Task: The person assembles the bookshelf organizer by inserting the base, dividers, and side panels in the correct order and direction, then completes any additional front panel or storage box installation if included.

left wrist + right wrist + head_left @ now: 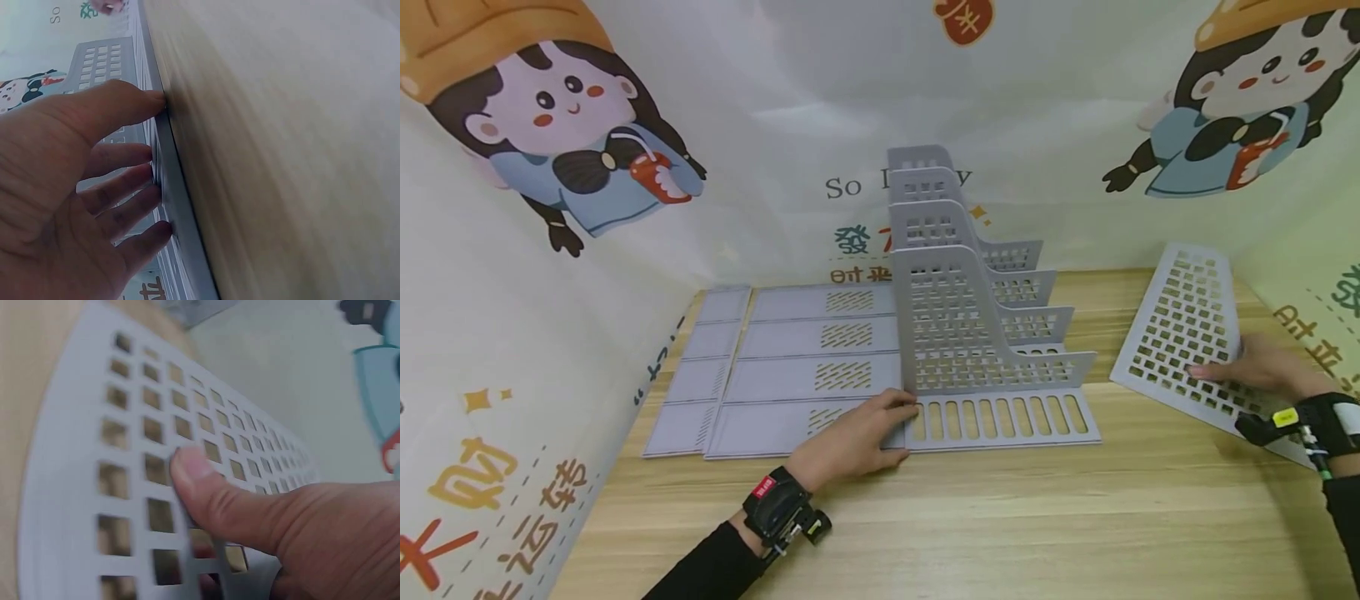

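Observation:
My right hand [1266, 371] grips a grey perforated panel [1183, 321] at the right, its thumb lying on the upper face. In the right wrist view parts of fingers show through the square holes beneath that panel [215, 437]. A grey file rack [955, 333] stands upright in the middle, with several stepped dividers on a slotted base. My left hand [857, 433] lies at the rack's front left corner. Seen from the left wrist, thumb and fingertips of the left hand [81, 169] touch the edge of a grey panel [181, 219], fingers loosely extended.
Flat grey panels [805, 375] with slanted slots lie left of the rack, beside a narrower row of panels [688, 367]. The wooden table [925, 533] meets a printed white backdrop [775, 125] at the back and sides.

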The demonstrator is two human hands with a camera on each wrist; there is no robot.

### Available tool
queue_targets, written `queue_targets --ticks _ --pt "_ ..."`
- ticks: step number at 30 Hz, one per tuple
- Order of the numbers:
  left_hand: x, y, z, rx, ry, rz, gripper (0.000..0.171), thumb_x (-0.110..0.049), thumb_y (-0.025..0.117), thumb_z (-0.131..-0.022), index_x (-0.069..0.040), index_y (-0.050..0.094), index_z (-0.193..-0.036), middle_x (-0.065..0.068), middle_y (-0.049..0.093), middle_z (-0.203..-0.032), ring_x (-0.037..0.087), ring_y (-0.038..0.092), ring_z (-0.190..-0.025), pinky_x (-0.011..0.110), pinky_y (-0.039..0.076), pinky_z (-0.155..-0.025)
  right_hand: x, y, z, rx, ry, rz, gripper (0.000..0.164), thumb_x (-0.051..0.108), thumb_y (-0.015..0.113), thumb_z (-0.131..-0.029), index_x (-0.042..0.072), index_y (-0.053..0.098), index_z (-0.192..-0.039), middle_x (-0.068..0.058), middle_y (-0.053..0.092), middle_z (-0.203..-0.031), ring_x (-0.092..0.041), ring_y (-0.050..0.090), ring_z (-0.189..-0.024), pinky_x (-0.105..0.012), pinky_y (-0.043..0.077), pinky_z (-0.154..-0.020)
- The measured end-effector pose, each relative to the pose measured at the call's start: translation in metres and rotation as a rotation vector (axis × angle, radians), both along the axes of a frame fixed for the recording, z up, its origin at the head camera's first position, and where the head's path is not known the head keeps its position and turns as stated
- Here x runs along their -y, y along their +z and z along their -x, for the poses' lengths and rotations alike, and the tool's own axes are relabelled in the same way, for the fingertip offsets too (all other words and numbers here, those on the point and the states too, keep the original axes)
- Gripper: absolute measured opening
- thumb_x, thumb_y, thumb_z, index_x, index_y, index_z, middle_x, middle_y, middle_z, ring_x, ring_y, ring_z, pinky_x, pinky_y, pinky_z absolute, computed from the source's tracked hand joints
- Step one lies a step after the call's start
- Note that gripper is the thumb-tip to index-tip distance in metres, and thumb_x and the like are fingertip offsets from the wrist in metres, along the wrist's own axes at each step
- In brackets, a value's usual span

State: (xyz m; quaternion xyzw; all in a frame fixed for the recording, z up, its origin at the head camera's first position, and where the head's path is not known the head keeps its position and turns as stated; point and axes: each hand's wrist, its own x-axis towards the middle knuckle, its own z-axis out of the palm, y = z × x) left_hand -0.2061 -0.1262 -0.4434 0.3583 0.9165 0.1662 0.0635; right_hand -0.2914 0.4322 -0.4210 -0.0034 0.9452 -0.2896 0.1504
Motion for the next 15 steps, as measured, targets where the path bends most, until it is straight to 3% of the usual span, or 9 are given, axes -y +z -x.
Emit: queue_targets --ticks 5,8,11,15 --pt "0.000 0.001 0.002 0.008 -0.008 0.001 0.061 -0.026 0.075 -0.095 0.002 0.052 -0.145 0.015 0.044 -0.149 0.029 0.048 -0.133 0.038 0.041 -0.109 0.005 0.009 -0.005 -0.171 0.013 0.184 0.057 0.009 0.071 -0.097 -0.018 0.038 -0.136 -0.034 0.067 -0.101 -0.043 0.070 -0.083 -0.050 0.059 -0.066" --pt "0.002 0.000 0.003 0.005 -0.014 -0.004 0.061 -0.025 0.076 -0.094 0.001 0.053 -0.144 0.013 0.044 -0.149 0.028 0.049 -0.132 0.037 0.041 -0.109 0.012 0.022 -0.008 -0.305 0.041 0.173 0.055 0.002 0.068 -0.097 -0.013 0.039 -0.142 -0.038 0.064 -0.113 -0.036 0.071 -0.085 -0.041 0.058 -0.065" --pt "0.003 0.000 0.003 0.002 -0.020 -0.015 0.060 -0.025 0.076 -0.094 0.001 0.054 -0.144 0.012 0.045 -0.149 0.027 0.049 -0.132 0.037 0.040 -0.110 0.021 0.037 -0.012 -0.433 0.061 0.156 0.045 0.002 0.068 -0.098 -0.010 0.049 -0.137 -0.027 0.070 -0.108 -0.014 0.069 -0.081 -0.024 0.051 -0.063" --pt "0.004 0.001 0.003 0.000 -0.025 -0.028 0.061 -0.025 0.076 -0.094 0.001 0.054 -0.143 0.011 0.045 -0.149 0.028 0.048 -0.133 0.038 0.040 -0.110 0.032 0.052 -0.020 -0.504 0.123 0.246 0.029 -0.002 0.066 -0.097 -0.007 0.060 -0.125 0.004 0.074 -0.098 0.003 0.063 -0.081 -0.016 0.048 -0.062"
